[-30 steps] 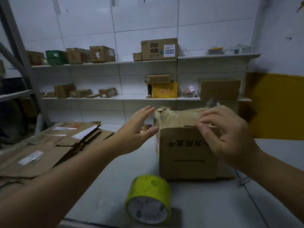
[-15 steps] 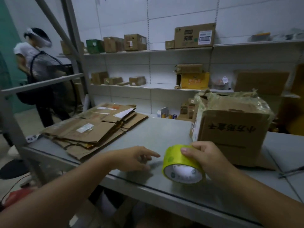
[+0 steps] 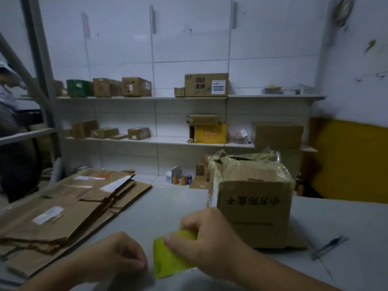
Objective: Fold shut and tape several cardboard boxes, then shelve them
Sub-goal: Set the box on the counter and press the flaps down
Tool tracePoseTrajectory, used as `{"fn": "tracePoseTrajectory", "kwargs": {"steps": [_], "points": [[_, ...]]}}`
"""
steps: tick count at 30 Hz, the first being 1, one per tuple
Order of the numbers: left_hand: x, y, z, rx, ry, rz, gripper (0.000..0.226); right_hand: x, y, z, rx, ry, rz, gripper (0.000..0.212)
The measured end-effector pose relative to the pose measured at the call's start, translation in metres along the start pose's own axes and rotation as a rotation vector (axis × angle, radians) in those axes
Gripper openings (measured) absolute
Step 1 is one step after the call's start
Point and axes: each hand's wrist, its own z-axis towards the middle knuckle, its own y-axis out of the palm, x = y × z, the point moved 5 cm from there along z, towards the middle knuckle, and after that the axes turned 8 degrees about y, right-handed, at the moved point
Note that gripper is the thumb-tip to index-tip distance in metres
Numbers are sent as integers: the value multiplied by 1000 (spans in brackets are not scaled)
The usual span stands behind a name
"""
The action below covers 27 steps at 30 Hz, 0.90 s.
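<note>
The right hand (image 3: 210,240) gripped the yellow tape roll (image 3: 168,263), fingers curled over it. The left hand (image 3: 117,257) sat curled just beside it — pinching anything or not, I couldn't tell. The cardboard box (image 3: 254,206) stood just beyond the right hand.

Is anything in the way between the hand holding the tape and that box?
Nothing visible. The right hand grips the tape close in front of the box. Flat cardboard lies off to the left, a pen off to the right.
</note>
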Motion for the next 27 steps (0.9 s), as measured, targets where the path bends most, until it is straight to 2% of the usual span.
{"fn": "tracePoseTrajectory", "kwargs": {"steps": [2, 3, 6, 7, 8, 10, 13, 16, 18, 20, 22, 24, 27], "points": [[10, -3, 3, -19, 30, 34, 12, -3, -6, -4, 8, -34, -10, 44], [19, -6, 3, 25, 76, -8, 3, -6, -12, -5, 35, -50, 22, 45], [31, -46, -6, 416, 167, -293, 58, -13, -42, 1, 181, -92, 305, 43], [40, -58, -8, 528, 179, -302, 66, -15, -52, 4, 217, -107, 365, 41], [54, -66, -6, 555, 217, -262, 60, -18, -62, 7, 243, -127, 366, 41], [85, -68, 4, 535, 238, -171, 26, -21, -77, 11, 266, -175, 277, 42], [110, -70, 24, 519, 159, -41, 32, -18, -111, 16, 246, -177, 135, 46], [146, -69, 49, 454, 201, 53, 34, -15, -162, 21, 218, -140, 83, 44], [178, -74, 68, 444, 249, 115, 37, -13, -200, 28, 297, -128, 79, 51], [207, -87, 88, 404, 288, 65, 50, -4, -236, 39, 406, -76, 163, 48], [224, -104, 107, 314, 238, -36, 62, 10, -260, 52, 433, -3, 250, 47], [230, -119, 126, 208, 115, -37, 52, 25, -267, 66, 392, 43, 257, 50], [225, -131, 149, 114, -24, -13, 33, 45, -265, 83, 381, 62, 189, 38]]}}
